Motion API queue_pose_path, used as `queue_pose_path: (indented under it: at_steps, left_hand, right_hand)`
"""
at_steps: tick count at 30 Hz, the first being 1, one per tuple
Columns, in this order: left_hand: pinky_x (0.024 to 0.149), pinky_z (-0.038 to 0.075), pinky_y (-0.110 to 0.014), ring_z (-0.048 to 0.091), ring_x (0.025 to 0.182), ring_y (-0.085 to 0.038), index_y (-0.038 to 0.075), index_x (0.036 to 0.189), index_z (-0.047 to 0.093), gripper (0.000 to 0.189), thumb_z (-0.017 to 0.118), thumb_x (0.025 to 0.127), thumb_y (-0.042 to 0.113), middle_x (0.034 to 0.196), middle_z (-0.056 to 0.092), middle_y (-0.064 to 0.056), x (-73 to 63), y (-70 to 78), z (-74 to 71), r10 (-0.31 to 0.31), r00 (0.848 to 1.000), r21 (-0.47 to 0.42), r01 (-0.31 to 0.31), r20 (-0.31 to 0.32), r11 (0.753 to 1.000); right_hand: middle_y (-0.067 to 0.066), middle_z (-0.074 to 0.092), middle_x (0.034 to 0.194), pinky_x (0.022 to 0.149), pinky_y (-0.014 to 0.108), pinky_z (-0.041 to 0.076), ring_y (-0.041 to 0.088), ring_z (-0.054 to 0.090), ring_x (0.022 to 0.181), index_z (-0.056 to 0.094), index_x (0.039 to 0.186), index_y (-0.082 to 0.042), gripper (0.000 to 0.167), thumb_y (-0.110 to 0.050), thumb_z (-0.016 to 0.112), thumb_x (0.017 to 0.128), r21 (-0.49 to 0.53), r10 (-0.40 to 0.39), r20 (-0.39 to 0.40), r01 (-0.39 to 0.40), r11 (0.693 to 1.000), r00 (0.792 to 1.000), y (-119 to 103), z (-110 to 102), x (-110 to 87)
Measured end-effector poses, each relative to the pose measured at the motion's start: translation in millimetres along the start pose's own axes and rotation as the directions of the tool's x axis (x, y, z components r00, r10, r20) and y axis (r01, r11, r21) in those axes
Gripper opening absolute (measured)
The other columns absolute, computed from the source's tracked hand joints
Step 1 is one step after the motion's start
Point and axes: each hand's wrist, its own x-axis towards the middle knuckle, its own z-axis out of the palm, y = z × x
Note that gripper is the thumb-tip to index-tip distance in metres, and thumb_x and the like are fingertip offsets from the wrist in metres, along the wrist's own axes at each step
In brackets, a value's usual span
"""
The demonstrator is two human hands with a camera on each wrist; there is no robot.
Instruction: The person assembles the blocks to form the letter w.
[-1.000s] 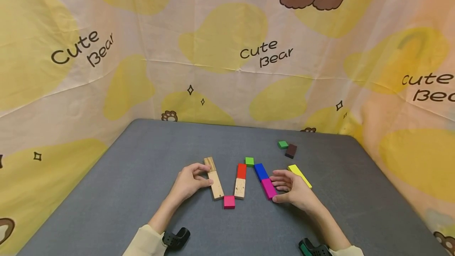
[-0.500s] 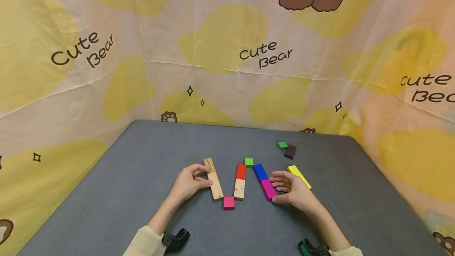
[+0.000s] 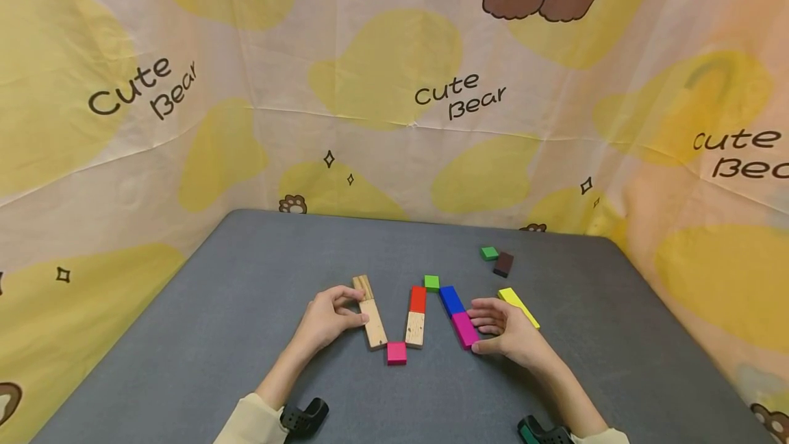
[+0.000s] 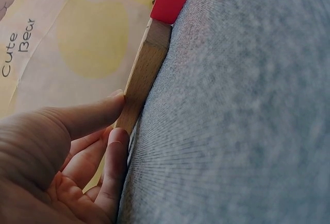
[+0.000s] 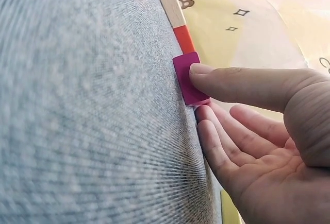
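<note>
My left hand (image 3: 327, 314) rests along the left side of two wooden blocks laid end to end, a striped one (image 3: 365, 284) and a plain one (image 3: 372, 327). In the left wrist view its thumb (image 4: 103, 112) touches the plain block's side (image 4: 142, 74). My right hand (image 3: 508, 331) lies beside a magenta block (image 3: 465, 329) that follows a blue block (image 3: 452, 299). The right wrist view shows the thumb (image 5: 206, 80) pressing on the magenta block's end face, with the fingertips by its side. A pink block (image 3: 397, 353), pale wooden block (image 3: 416, 329), red block (image 3: 418, 299) and light green block (image 3: 431, 283) complete the zigzag.
A yellow block (image 3: 518, 307) lies just behind my right hand. Farther back on the grey table (image 3: 296, 245) are a dark green block (image 3: 489, 253) and a dark brown block (image 3: 503, 264). A printed cloth (image 3: 370, 88) hangs behind the table.
Both hands keep their places against the blocks, and no block has visibly moved. Only the head view has shifted slightly, so everything appears a little lower.
</note>
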Motion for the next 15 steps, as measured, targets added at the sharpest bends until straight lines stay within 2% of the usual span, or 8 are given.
queue_pose_path:
  at_steps: [15]
  left_hand:
    - [0.067,0.047,-0.034,0.066,0.071,-0.014,0.006,0.104,0.071,0.033,0.086,0.075,0.005,0.108,0.072,-0.004,-0.5,-0.8,0.3,0.016,1.0,-0.025,-0.016,0.001,1.0]
  right_hand:
    - [0.016,0.061,0.124,0.091,0.04,0.049,0.032,0.061,0.11,0.051,0.133,0.005,0.071,-0.003,0.087,0.072,-0.007,-0.003,0.002,0.003,1.0,1.0,1.3,-0.4,0.8]
